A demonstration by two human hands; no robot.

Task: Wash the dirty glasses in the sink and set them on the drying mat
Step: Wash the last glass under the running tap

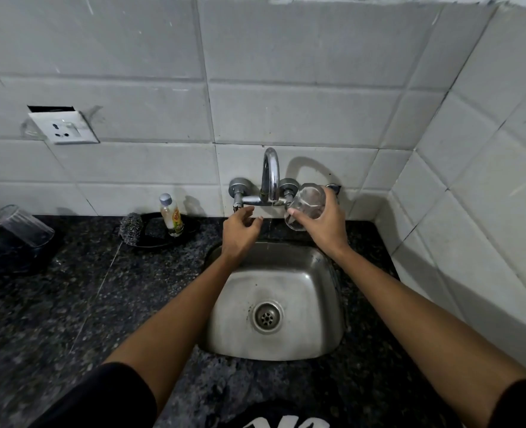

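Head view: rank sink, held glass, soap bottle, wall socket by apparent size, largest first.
1. Sink, clearly largest.
2. Wall socket.
3. Glass in the right hand, part hidden by fingers; close to the socket, so unsure.
4. Soap bottle, slimmest.

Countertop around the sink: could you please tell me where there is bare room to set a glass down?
The widest free patch of countertop lies left of the sink, in front of the scrubber and soap bottle. The far-left corner is crowded by an upturned glass. Right of the sink only a narrow strip borders the tiled wall.
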